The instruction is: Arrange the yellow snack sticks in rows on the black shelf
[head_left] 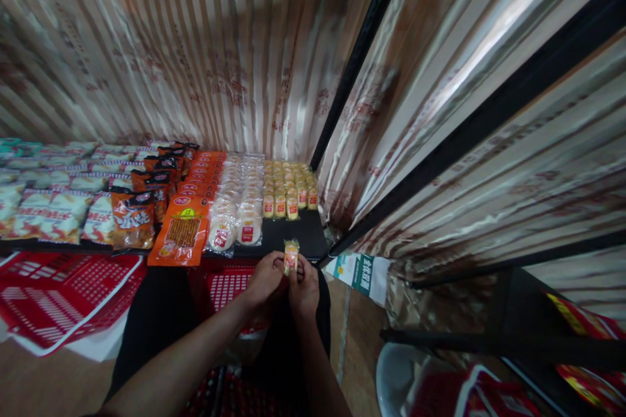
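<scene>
So from the head view, a small yellow oblong snack in clear plastic with a red-and-white label (291,254) is being held up just off the front edge of a flat black shelf (296,232). It's pinched between both bare hands: the left hand's (265,281) fingertips are clamped on its left side, and the right hand's (304,288) thumb and fingers are closed on its lower right part. How the hidden fingers are curled can't be told, tbh.

Behind it, matching yellow wrapped snacks (280,204) are lined up in rows at the shelf's right end. To their left, round white cakes in clear wrappers (249,227) are stacked, then flat orange packets (183,232) are laid overlapping. A red plastic basket with a white handle (63,300) can be seen below left.
</scene>
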Tool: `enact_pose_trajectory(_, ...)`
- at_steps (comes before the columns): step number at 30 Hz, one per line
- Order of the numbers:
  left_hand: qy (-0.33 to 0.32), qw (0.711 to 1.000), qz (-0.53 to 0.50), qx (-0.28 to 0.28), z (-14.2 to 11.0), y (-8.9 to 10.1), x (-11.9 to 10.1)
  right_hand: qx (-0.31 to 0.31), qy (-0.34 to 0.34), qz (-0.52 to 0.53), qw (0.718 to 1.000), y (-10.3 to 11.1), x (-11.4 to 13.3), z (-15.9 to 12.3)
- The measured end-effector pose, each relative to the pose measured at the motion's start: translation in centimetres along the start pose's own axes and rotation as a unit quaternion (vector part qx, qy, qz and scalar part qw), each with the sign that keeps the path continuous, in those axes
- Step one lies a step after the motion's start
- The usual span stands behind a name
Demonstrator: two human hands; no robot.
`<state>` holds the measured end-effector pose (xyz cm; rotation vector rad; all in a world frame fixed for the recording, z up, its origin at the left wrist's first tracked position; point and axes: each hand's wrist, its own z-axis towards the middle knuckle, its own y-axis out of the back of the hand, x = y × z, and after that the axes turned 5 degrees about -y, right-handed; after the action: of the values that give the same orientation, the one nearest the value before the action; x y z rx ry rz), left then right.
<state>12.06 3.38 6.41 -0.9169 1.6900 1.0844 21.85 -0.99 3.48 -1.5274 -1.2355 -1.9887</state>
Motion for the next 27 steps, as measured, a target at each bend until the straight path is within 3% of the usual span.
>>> enact_pose_trajectory(8,-0.014,1.0,0.009,-0.015,2.3,-1.0,-0.6,-0.022,0.018,-0.057,0.998,0.4,0.7,1.3)
enact_pose_trajectory(17,-0.004,0.993,-0.121,-0.019,4.1,-2.5,-2.3,-0.034,0.049,-0.051,0.997,-0.5,0.1,3.3)
enact_pose_trajectory(27,-0.007,0.995,-0.083,-0.049,7.0,-3.8,-3.0,-0.066,0.077,-0.027,0.994,-1.8,-0.4,6.3)
